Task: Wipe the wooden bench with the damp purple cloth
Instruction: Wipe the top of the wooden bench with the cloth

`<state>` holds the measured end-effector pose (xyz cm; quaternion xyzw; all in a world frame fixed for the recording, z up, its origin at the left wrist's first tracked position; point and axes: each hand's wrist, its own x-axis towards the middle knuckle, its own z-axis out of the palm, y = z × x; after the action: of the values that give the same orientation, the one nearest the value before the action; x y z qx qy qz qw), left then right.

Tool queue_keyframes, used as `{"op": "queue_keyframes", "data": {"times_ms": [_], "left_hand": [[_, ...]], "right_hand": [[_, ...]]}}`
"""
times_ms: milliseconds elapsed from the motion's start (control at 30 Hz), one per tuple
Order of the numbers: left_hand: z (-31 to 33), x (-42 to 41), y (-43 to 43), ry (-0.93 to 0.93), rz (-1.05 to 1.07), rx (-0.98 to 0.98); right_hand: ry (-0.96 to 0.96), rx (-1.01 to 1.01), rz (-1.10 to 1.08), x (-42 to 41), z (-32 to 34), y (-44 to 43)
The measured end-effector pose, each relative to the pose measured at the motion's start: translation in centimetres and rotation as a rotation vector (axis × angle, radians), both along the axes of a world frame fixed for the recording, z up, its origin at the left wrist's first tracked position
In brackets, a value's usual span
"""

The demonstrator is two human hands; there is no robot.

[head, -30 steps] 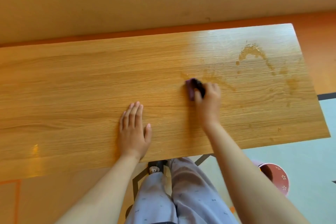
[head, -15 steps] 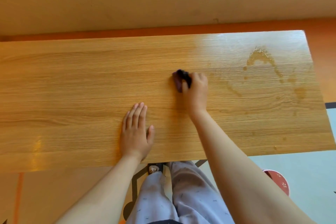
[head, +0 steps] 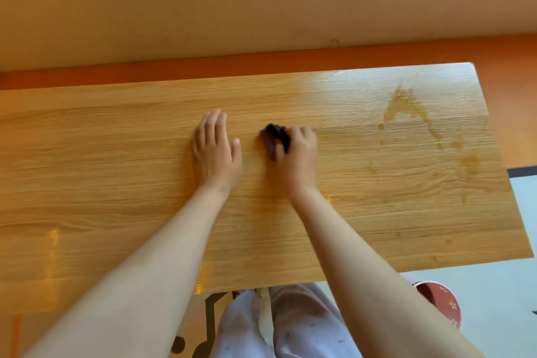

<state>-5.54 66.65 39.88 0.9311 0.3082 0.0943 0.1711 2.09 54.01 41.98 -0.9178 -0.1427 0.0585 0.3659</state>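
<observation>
On my feed the right hand (head: pixel 299 154) had swept the purple cloth (head: pixel 274 136) leftward. A second back it was rubbing at the near end of the amber smear (head: pixel 406 107), and now it sat around the middle of the wooden bench (head: pixel 116 183), well apart from that mark. Its fingers were curled tight round the bunched cloth and pressed it onto the wood. The left hand (head: pixel 216 148) had shifted too: it had lain flat close to the near edge, and now it lay flat further in, fingers straight, holding nothing, just beside the cloth but not touching it. So both hands were close together, mid-bench. As I read it, the stroke had dragged away from the dirt, and the main smear out toward the right end looked much as it had before, so the job was far from finished. I judged the next pass had to head back right. A red bowl (head: pixel 444 302) sat on the floor below the bench's right end
</observation>
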Motion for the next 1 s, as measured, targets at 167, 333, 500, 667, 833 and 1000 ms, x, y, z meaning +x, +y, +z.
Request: {"op": "queue_keyframes", "data": {"times_ms": [167,333,500,667,833,1000], "left_hand": [[-1.6,2.2,0.6,0.009,0.052,0.000],[-1.6,2.2,0.5,-0.017,0.070,0.008],[-1.7,2.3,0.4,-0.006,0.076,-0.001],[-1.5,2.2,0.4,0.013,0.080,0.000],[-1.5,2.3,0.4,0.017,0.080,0.000],[-1.3,2.4,0.4,0.012,0.081,-0.001]], "right_hand": [[-0.033,0.038,-0.039,3.0,-0.5,-2.0],[-0.094,-0.106,-0.337,9.2,-0.7,-9.2],[-0.058,-0.076,-0.346,7.9,-1.0,-5.1],[-0.010,0.044,0.055,4.6,-0.7,3.2],[-0.069,0.001,-0.140,10.1,-0.9,-1.6],[-0.026,-0.069,-0.327,12.4,-0.8,-2.0]]}}
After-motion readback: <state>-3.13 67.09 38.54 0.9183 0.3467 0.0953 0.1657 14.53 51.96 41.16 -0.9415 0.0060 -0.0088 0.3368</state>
